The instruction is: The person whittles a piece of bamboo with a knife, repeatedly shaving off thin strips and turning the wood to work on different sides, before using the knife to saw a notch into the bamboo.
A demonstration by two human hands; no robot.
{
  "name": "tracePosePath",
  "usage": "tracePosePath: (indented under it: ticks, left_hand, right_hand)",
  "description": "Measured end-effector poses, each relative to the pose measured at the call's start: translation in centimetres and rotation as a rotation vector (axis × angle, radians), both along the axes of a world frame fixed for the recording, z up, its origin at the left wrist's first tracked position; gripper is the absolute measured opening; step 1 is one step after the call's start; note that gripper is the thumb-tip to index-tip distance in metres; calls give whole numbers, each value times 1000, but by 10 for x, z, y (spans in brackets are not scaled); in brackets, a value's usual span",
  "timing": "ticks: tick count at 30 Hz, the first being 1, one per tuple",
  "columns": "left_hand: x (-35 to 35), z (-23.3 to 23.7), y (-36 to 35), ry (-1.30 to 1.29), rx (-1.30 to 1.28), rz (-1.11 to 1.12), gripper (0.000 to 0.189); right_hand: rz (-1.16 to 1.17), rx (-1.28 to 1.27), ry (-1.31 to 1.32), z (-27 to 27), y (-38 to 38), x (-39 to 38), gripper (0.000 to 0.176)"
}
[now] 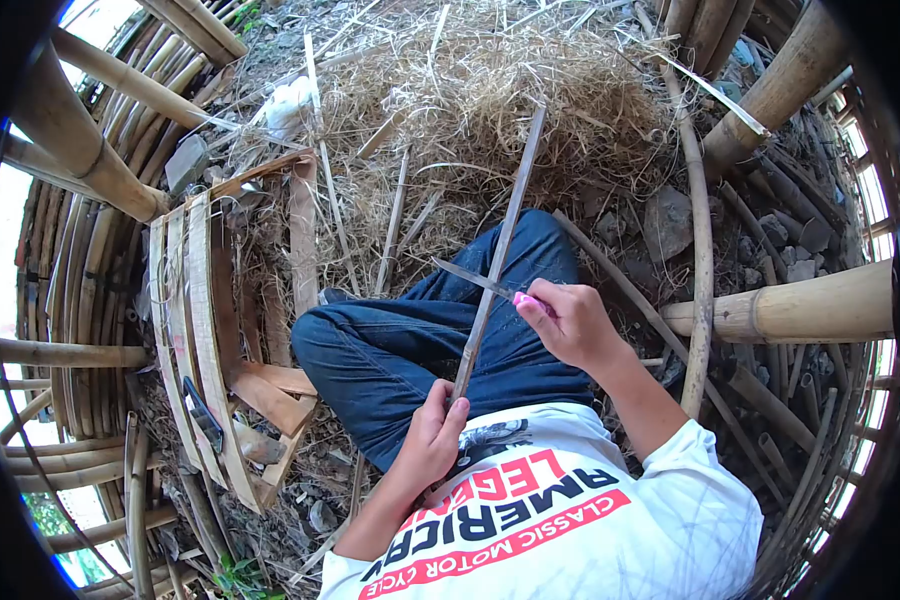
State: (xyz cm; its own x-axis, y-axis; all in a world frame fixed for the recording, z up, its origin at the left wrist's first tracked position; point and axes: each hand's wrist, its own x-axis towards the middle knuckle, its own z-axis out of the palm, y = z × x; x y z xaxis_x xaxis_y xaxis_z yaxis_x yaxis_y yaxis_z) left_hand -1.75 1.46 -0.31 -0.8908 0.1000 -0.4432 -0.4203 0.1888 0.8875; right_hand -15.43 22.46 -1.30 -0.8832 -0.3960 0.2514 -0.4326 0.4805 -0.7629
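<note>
Outdoor spot, bare ground covered in a big heap of dry straw [490,90], with bamboo poles stacked and leaning all around the edges. The person sits on the ground in blue jeans [390,350] and a white printed shirt [570,530], legs folded out in front.

The left hand [430,432] is down close to the shirt, with its fingers [452,415] curled tight around the lower end of a long thin bamboo strip [505,230]. From those fingers the strip runs up and away over the jeans, and its far tip ends over the straw.

The right hand [570,322] is further out than the left-hand fingers and off to the side. It's clenched around the pink handle of a knife [480,280]. The blade sticks out from the right fingers towards the strip and crosses it, apparently lying against it roughly midway along, well above the left-hand grip.

Beyond the left fingers, on the outer side past the knee, there's a slatted wooden frame [195,330] lying on the dirt with loose offcuts in and around it. On the outer side of the right fingers, a thick bamboo pole [800,305] lies crosswise and a thin curved cane [705,250] runs past it. A flat grey stone [667,222] sits a bit further out from the right knuckles, near the edge of the straw
</note>
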Motion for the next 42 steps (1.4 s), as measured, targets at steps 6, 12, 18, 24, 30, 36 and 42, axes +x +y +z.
tracePosePath:
  ticks: [6,12,18,24,30,36,42]
  left_hand:
    - [-4,24,8,69,-281,-56,21]
    - [-4,23,12,147,-402,-104,19]
    - [4,5,10,61,-428,-212,19]
    - [13,-6,1,-91,-404,-297,21]
    - [15,-4,2,-131,-442,-339,20]
    - [15,-5,12,-143,-434,-324,21]
    - [19,-1,12,-131,-449,-303,21]
  right_hand:
    - [-2,142,101,6,4,-1,42]
    - [-20,246,104,0,7,-1,47]
    - [-4,328,-30,-29,17,13,49]
    - [8,217,-408,-62,15,40,49]
    - [-18,297,-474,-67,8,49,49]
    - [35,454,-237,-82,24,40,46]
    - [-169,689,-278,-100,72,-21,55]
